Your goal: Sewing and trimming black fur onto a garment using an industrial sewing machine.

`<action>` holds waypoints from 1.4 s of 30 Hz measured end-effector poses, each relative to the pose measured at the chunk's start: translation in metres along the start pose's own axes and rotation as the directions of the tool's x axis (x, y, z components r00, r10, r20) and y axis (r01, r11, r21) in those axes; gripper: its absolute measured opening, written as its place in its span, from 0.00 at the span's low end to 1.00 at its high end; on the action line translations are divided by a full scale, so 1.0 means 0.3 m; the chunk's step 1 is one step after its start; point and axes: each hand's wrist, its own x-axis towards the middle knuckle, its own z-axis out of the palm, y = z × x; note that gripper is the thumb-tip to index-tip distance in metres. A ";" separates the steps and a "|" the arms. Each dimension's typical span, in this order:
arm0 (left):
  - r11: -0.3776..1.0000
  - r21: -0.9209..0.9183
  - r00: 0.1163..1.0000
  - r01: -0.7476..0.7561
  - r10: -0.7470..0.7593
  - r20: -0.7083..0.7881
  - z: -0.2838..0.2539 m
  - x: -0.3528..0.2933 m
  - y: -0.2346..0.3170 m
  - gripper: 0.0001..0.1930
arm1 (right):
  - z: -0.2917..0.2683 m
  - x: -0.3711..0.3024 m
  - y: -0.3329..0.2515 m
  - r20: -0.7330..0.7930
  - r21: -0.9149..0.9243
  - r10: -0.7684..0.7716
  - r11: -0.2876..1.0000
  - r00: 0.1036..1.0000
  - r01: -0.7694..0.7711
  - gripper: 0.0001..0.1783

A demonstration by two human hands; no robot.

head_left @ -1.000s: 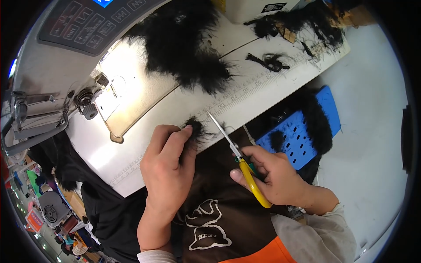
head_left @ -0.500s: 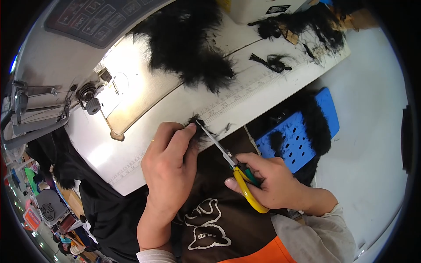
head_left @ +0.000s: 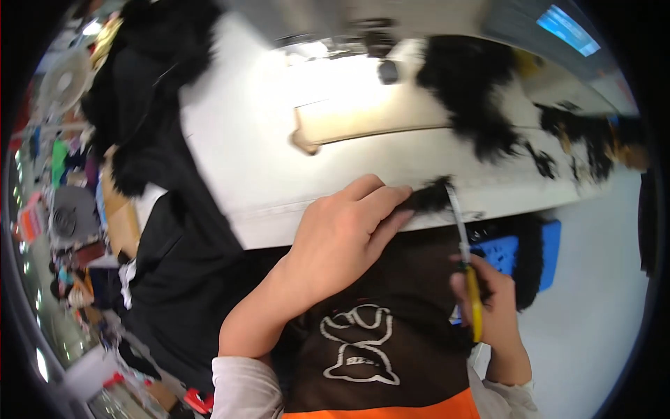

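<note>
Near the front edge of the white sewing table [head_left: 272, 216], my left hand [head_left: 349, 227] pinches a small piece of black fur [head_left: 430, 197] between thumb and fingers. My right hand [head_left: 495, 297] grips yellow-handled scissors [head_left: 474, 300], their metal blades pointing up and away from me. The blade tips lie right beside the far end of the fur, and motion blur hides whether they touch it. A larger black fur piece [head_left: 469, 91] rests farther back on the table.
Behind my hands stands the sewing machine [head_left: 380, 42]. Fur scraps [head_left: 583, 136] lie at the right end. Below the table edge is a blue perforated tray [head_left: 550, 255] with black fur on it. Black cloth [head_left: 185, 258] drapes over the left edge.
The whole view has turned and shifted. More of the fur now sticks out from my left fingers, and the scissors have gone from slanting left to nearly upright beside its end.
</note>
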 end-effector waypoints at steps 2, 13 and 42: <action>0.999 -0.011 0.999 0.039 -0.040 -0.008 -0.086 -0.056 -0.056 0.10 | 0.009 -0.013 0.011 -0.030 0.074 0.035 0.997 0.999 -0.032 0.14; 0.946 -0.095 0.928 0.309 -0.322 -0.186 -0.355 -0.382 -0.242 0.08 | 0.025 -0.012 -0.005 -0.085 0.013 0.015 1.000 0.996 -0.014 0.23; 0.845 -0.238 0.756 0.479 -0.535 -0.378 -0.348 -0.310 -0.312 0.11 | 0.116 0.064 -0.034 -0.133 -0.103 -0.223 0.972 0.966 0.210 0.21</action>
